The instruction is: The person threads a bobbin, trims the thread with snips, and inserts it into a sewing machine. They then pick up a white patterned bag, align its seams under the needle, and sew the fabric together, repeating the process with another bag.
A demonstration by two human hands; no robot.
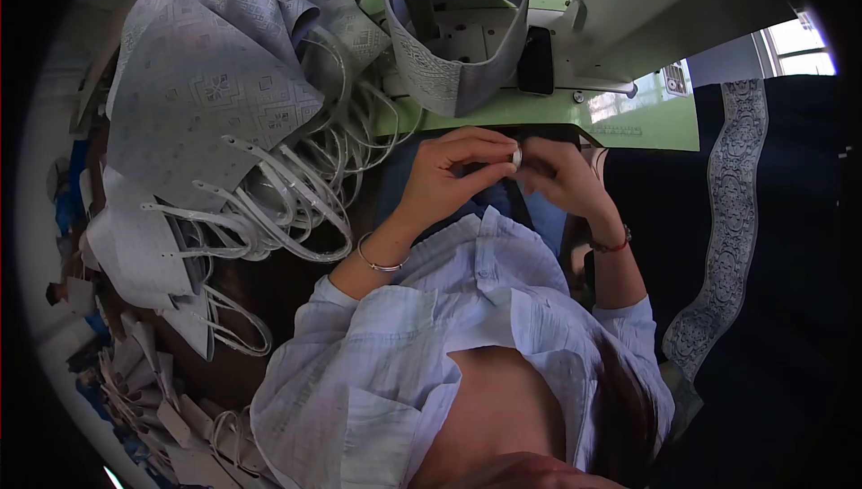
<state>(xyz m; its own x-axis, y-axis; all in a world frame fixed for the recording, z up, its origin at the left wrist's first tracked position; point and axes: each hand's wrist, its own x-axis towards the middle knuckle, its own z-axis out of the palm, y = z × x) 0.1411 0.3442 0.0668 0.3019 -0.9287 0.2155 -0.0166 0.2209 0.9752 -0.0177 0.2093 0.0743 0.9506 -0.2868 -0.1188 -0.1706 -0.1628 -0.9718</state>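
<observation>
In front of my lap, my left hand (456,167) pinches a small, round, whitish bobbin (517,158) between thumb and fingertips. Close against its right side is my right hand (571,176), fingers curled inward; whatever they grip is too small or hidden to make out. Just beyond both hands, a grey patterned band of material (446,78) curves in a loop over the sewing machine bed. A black flat object (536,61) lies beside that loop, on the machine's light green table (646,130).
At left hangs a large heap of grey patterned pieces (211,85) with many whitish strap handles (296,193). More pale pieces (171,417) pile up at lower left. A patterned strip (734,175) runs down dark fabric (799,246) on the right.
</observation>
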